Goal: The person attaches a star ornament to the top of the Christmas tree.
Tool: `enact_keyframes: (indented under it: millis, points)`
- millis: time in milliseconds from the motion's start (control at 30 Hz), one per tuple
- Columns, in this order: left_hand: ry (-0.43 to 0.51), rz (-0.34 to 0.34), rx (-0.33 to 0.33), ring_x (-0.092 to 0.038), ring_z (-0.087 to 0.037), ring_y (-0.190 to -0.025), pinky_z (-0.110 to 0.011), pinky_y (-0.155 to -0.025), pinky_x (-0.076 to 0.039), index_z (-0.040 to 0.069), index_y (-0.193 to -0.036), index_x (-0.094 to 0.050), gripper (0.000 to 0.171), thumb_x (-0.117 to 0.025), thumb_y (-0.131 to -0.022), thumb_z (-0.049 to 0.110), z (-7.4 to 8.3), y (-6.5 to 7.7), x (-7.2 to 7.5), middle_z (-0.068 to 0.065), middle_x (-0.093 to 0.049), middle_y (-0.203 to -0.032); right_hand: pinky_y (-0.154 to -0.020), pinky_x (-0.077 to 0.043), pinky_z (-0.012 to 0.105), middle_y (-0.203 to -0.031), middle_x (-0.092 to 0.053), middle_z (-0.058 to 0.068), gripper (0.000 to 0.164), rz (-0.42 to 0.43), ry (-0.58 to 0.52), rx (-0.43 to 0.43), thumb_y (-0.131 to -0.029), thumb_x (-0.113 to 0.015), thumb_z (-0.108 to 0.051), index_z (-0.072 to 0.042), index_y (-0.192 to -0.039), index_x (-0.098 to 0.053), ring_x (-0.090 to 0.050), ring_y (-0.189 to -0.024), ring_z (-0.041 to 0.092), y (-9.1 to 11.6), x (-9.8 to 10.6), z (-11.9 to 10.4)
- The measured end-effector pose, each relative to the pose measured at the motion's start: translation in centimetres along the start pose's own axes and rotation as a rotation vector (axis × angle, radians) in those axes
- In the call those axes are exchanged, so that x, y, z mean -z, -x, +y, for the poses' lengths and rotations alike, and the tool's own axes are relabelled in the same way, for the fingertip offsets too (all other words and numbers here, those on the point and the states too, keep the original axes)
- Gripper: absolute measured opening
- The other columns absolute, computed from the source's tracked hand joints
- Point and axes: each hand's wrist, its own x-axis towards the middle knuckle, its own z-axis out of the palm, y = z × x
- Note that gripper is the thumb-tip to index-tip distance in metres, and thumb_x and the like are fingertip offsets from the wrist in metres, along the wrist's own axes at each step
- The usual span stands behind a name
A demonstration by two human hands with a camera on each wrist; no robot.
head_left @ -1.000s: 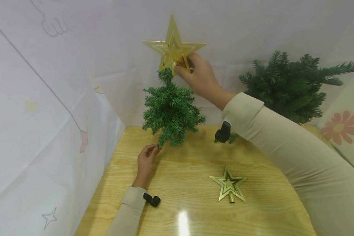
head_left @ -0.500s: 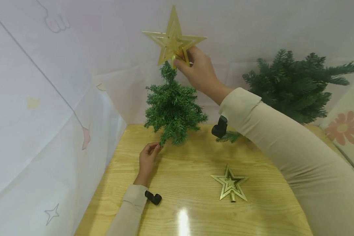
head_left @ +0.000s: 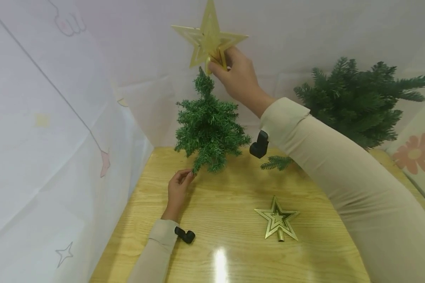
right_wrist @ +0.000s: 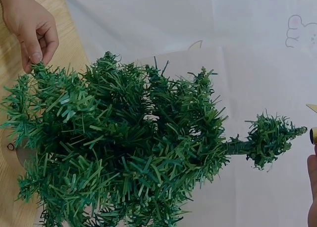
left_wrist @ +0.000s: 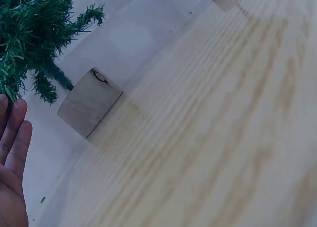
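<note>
A small green artificial Christmas tree [head_left: 210, 125] stands on the table; its wooden base [left_wrist: 91, 100] shows in the left wrist view. My left hand [head_left: 178, 186] pinches the tip of a low front branch between thumb and fingers. Up at the treetop [right_wrist: 267, 140], my right hand [head_left: 239, 74] grips a gold star tree topper [head_left: 209, 39] low down, near its socket [right_wrist: 314, 135]. A small gap parts the socket's open end from the treetop in the right wrist view. Most of the star lies outside that view.
A second gold star topper [head_left: 278, 218] lies flat on the wooden table [head_left: 233, 196], right of the middle. Behind my right sleeve is a larger, darker green tree [head_left: 354, 102], with a low sprig [head_left: 277, 162] showing. Pale printed cloth [head_left: 134, 51] hangs at the back and left.
My right hand has raised the star topper, and the treetop now shows below it. My left hand keeps its pinch on the branch. The head view has shifted slightly.
</note>
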Motion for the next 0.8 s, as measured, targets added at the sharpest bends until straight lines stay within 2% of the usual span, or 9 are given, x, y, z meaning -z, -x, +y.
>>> enact_keyframes:
  millis: [333, 533, 800]
  points:
    - [-0.035, 0.006, 0.059, -0.066, -0.023, -0.104, -0.034, -0.095, -0.052, -0.001, -0.117, -0.064, 0.023, -0.061, -0.098, 0.011, 0.4, -0.1, 0.0, -0.013, -0.065, -0.11, -0.101, -0.042, 0.021, -0.127, -0.06, -0.003, 0.039, -0.014, -0.007, -0.017, -0.097, -0.063, -0.03, -0.018, -0.132, -0.052, -0.054, -0.116, 0.007, -0.7, -0.5, -0.5]
    - [-0.033, -0.003, 0.056, -0.066, -0.023, -0.104, -0.035, -0.096, -0.052, -0.004, -0.118, -0.062, 0.024, -0.06, -0.098, 0.009, 0.6, -0.2, 0.0, -0.016, -0.064, -0.111, -0.101, -0.041, 0.021, -0.125, -0.06, -0.002, 0.036, -0.01, -0.01, -0.027, -0.097, -0.063, -0.03, -0.017, -0.13, -0.053, -0.054, -0.115, 0.008, -1.2, -0.8, -0.6]
    - [-0.07, 0.005, 0.078, -0.065, -0.029, -0.107, -0.036, -0.096, -0.051, 0.0, -0.118, -0.064, 0.024, -0.061, -0.098, 0.012, 0.6, 0.0, 0.1, -0.017, -0.066, -0.109, -0.1, -0.042, 0.021, -0.122, -0.062, -0.002, 0.035, -0.03, -0.044, -0.065, -0.097, -0.063, -0.03, -0.017, -0.128, -0.054, -0.054, -0.113, 0.009, -1.6, -1.3, -0.5]
